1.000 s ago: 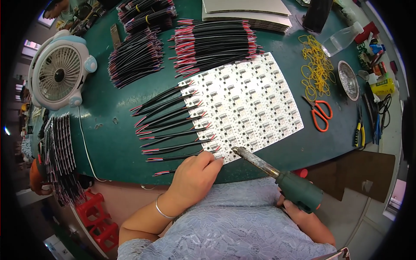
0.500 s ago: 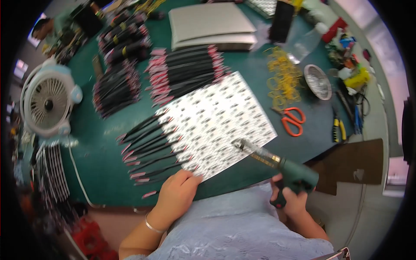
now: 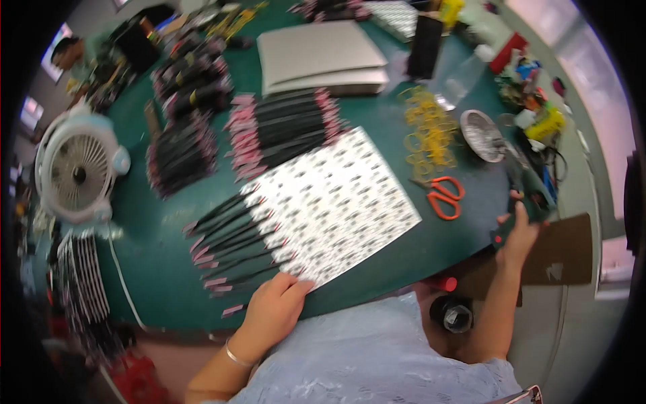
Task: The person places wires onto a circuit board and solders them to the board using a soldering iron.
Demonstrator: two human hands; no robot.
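My left hand is closed at the near corner of a white sheet patterned with dark marks, its fingertips on the corner. Short black cables with pink-and-red ends lie in a row along the sheet's left edge, their other ends sticking out over the green table. At the table's right edge, my right hand is wrapped round the handle of a dark green heat gun. The gun's metal nozzle points away from me, beside a round metal bowl. Orange-handled scissors lie between sheet and gun.
Bundled black cables lie behind the sheet, near a stack of pale boards. Yellow rings are heaped by the bowl. A white fan stands at left. Far left, another person sits. A brown board is below the gun.
My right hand has carried the heat gun from over the sheet's near right side out to the table's right edge. My left hand remains at the sheet's corner. The view has shifted slightly.
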